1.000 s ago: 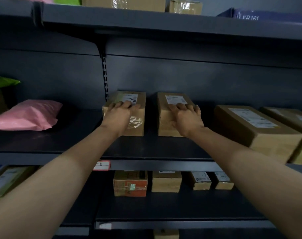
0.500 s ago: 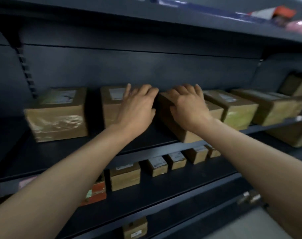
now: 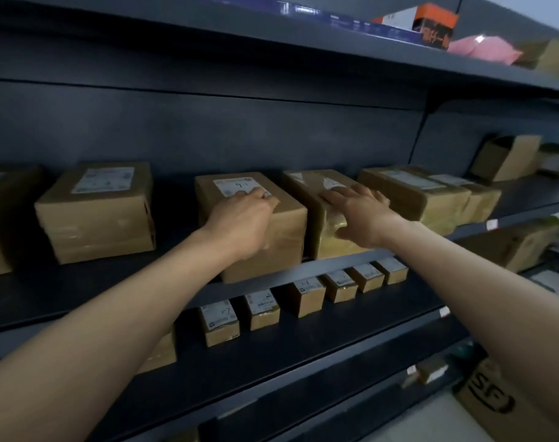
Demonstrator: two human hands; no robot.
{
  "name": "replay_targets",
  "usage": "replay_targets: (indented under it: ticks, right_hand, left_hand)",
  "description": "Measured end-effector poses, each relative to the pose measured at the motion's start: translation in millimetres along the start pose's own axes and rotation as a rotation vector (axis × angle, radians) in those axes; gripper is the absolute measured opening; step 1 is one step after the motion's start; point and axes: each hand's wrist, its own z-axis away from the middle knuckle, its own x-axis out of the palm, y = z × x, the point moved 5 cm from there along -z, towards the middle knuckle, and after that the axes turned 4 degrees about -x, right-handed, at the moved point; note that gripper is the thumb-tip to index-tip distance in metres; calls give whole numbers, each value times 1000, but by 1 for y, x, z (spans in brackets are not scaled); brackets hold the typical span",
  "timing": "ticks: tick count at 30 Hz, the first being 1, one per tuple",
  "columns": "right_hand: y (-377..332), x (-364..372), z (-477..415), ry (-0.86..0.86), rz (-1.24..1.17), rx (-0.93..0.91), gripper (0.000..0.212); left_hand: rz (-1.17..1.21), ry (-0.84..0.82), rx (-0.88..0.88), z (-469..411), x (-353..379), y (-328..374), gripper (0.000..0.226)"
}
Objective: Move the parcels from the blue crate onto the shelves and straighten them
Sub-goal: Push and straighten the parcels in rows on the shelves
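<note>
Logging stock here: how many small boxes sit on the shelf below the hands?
6, in one row, left to right: first, second, third, fourth, fifth, sixth. Another box is half hidden behind the left forearm.

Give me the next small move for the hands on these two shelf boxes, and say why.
Probably push the labelled box back and twist it square with the left hand: it sits skewed, its front corner at the shelf lip, forward of the box on its left. The right hand lies flat on the taped box.
</note>
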Motion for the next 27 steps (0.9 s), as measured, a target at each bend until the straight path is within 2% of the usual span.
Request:
replay_targets:
  ticks: [4,8,17,27]
  right_hand:
    - [12,7,-25,24,-52,-168,81]
    - [15,12,-58,4,-64,-239,83]
    - [16,26,-109,35,-82,-252,82]
    - [13,33,-133,71,-105,-277,80]
  left_hand:
    - [13,-18,-95,-15,8,-8,73]
    - [98,-26,-199,-25,14,-25,75]
    - [51,-54,-277,-45,27,-54,77]
    - [67,-75,-274,-59,30,-75,76]
